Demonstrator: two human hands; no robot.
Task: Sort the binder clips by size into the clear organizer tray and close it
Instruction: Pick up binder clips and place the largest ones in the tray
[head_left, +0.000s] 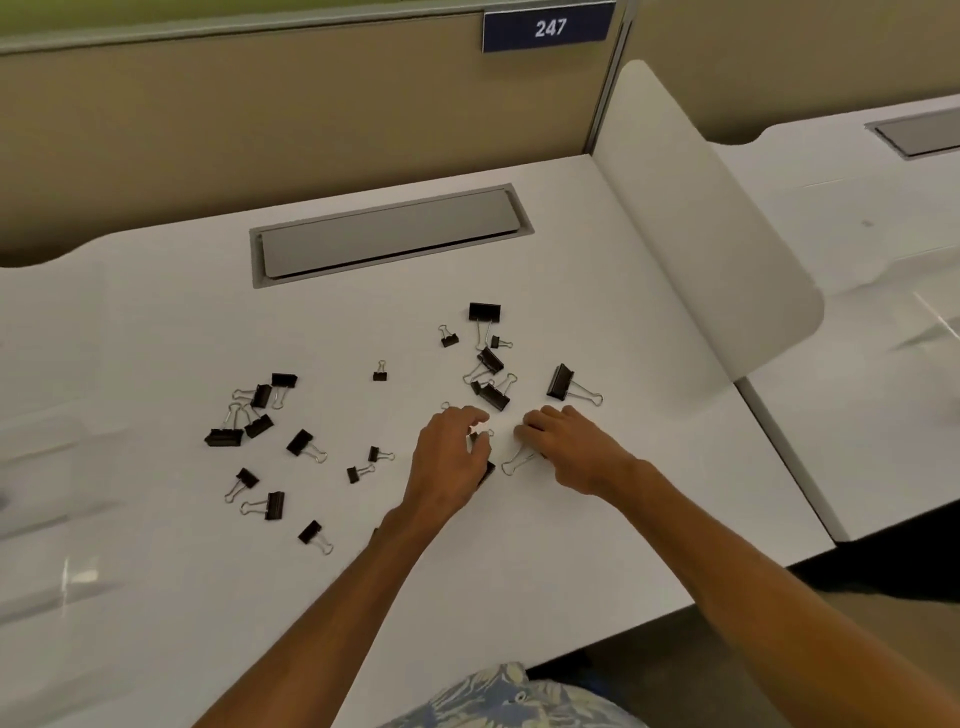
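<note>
We judge sorting barely begun: binder clips (491, 395) scattered across table (597, 545) middle, tray not discernible; left hand (449, 460) curls round one clip (487, 473); right hand (566, 447) pinches second clip (522, 460).

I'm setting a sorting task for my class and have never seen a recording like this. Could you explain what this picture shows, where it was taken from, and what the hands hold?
There is no machine: a person works with two bare hands. The single picture comes from a camera on their head, looking down. Scattered on the white desk top lie black metal binder clips with silver wire handles, in several sizes, nearer to the person than a grey rectangular cable hatch. The left hand and right hand both curl over clips; whether they grip them is hard to tell.
</note>
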